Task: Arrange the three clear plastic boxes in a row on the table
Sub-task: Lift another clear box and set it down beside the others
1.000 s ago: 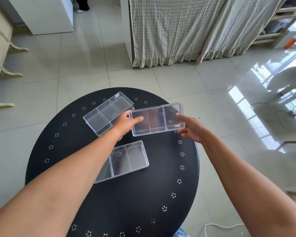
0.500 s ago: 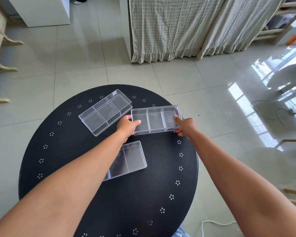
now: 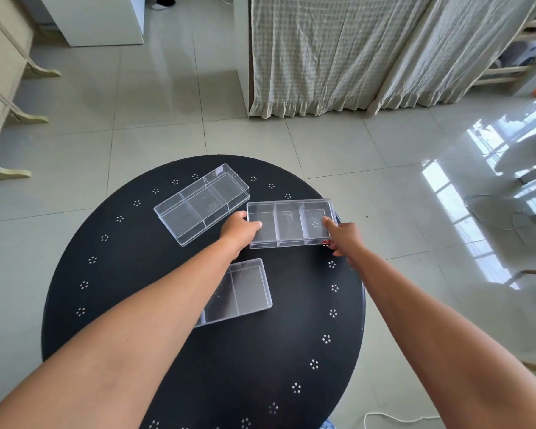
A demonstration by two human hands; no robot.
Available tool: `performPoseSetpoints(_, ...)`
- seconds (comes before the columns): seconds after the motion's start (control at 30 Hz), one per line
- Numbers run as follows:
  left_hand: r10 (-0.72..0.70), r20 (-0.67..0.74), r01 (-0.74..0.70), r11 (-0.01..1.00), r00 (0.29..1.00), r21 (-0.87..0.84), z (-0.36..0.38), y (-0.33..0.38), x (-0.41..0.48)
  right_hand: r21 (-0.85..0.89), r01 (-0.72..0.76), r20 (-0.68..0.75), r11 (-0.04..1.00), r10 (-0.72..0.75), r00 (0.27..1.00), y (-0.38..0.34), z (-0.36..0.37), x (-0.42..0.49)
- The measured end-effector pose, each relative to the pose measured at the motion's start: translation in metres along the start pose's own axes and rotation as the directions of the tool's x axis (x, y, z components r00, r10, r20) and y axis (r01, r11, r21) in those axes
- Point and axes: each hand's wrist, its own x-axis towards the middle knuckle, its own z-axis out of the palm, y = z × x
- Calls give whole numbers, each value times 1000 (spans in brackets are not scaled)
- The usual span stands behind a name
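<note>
Three clear plastic boxes with inner dividers lie on a round black table (image 3: 136,305). One box (image 3: 291,222) sits flat near the table's far right edge; my left hand (image 3: 239,232) grips its left end and my right hand (image 3: 342,236) grips its right end. A second box (image 3: 201,203) lies at an angle to its left, close to its corner. The third box (image 3: 242,292) lies nearer to me, partly hidden under my left forearm.
The table has small white flower marks around its rim. Beyond it is a tiled floor, a checked curtain (image 3: 338,51) at the back, white furniture (image 3: 99,17) at the far left, and a white cable (image 3: 393,418) on the floor near right.
Both hands have lowered the held box from above the table down onto its surface near the far right edge. The other two boxes have not moved.
</note>
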Motion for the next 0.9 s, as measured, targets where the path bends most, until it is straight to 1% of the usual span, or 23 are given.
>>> performPoseSetpoints(0.07,1,-11,0,999,1000,32,-5,-1,0,-55,38,-19,998,-39,999,0,-2,2)
performPoseSetpoints(0.17,29,-36,-27,998,999,50,-17,-3,-1,-168,107,-125,980,-128,984,-5,-5,2)
performPoseSetpoints(0.27,117,-114,-104,988,986,117,-32,-3,-4,-185,156,-225,970,-196,954,-22,-7,-5)
performPoseSetpoints(0.37,215,-190,-185,969,958,165,-49,-6,-7,-204,276,-236,939,-320,917,-45,0,-10)
performPoseSetpoints(0.43,284,-244,-234,948,927,216,-64,-11,-8,-206,371,-191,905,-409,892,-66,13,-19)
performPoseSetpoints(0.53,377,-342,-277,910,860,307,-87,-22,-7,-185,497,-69,848,-516,854,-96,38,-35)
performPoseSetpoints(0.57,401,-379,-273,897,834,349,-95,-28,-5,-189,531,-27,826,-545,838,-105,48,-39)
performPoseSetpoints(0.63,420,-430,-203,862,799,463,-110,-41,-1,-203,568,56,798,-569,820,-119,68,-41)
performPoseSetpoints(0.67,408,-428,-161,848,806,504,-117,-49,1,-209,570,103,795,-561,821,-125,77,-41)
performPoseSetpoints(0.7,386,-406,-130,837,828,531,-123,-55,3,-213,563,152,798,-542,826,-130,86,-37)
performPoseSetpoints(0.8,276,-302,-65,827,912,558,-137,-75,9,-264,553,309,791,-473,825,-144,110,-27)
performPoseSetpoints(0.9,179,-216,-28,827,960,562,-145,-85,17,-292,542,395,788,-416,819,-152,125,-19)
